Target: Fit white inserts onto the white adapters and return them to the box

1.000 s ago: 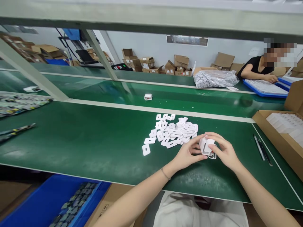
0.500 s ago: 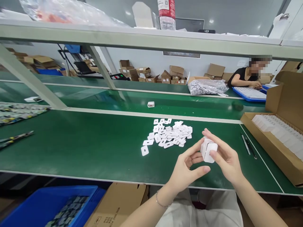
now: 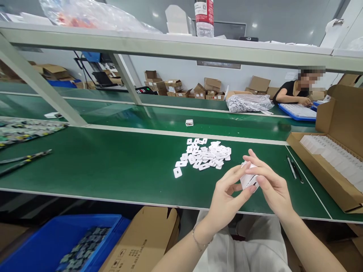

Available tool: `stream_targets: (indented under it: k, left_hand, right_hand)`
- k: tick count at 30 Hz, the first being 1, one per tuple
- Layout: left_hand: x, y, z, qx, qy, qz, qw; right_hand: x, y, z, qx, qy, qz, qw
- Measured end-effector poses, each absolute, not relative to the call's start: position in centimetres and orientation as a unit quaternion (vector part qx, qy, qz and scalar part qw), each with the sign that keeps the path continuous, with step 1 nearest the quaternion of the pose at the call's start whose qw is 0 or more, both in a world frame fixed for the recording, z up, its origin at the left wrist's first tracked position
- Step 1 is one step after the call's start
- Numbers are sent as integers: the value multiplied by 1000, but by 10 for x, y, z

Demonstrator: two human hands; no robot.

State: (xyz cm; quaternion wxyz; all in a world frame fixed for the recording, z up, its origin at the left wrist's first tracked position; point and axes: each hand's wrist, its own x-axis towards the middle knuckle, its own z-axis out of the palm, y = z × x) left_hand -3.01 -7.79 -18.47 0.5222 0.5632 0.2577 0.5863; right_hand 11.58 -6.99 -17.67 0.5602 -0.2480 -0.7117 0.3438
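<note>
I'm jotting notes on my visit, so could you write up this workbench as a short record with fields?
Left hand: fingers and thumb on a white casing
Right hand: fingers on the same casing
Work surface: green bench
Left of hands: loose pile of flat white plates, some with cutouts
Right of hands: two slim tools, then an open cardboard box holding pale pieces
Shelf above: bottle, red-and-white label
Across: co-worker's hand at a blue tray

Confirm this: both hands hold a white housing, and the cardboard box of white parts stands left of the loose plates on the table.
Wrong side: in the head view, the cardboard box of white parts stands right of the loose plates on the table. The left hand and right hand do hold a white housing.
</note>
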Motion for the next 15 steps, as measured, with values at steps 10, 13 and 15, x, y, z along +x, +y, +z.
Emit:
stream_targets:
  k: [10, 13, 15]
  left_hand:
    - [-30, -88, -184, 595, 230, 582, 504]
    - [-30, -88, -183, 590, 226, 589, 505]
    - [-32, -88, -182, 585, 226, 594, 505]
  right_hand:
    - [118, -77, -169, -212, -729, 341, 554]
    - [120, -79, -165, -239, -734, 325, 546]
    - [125, -81, -158, -287, -736, 315, 526]
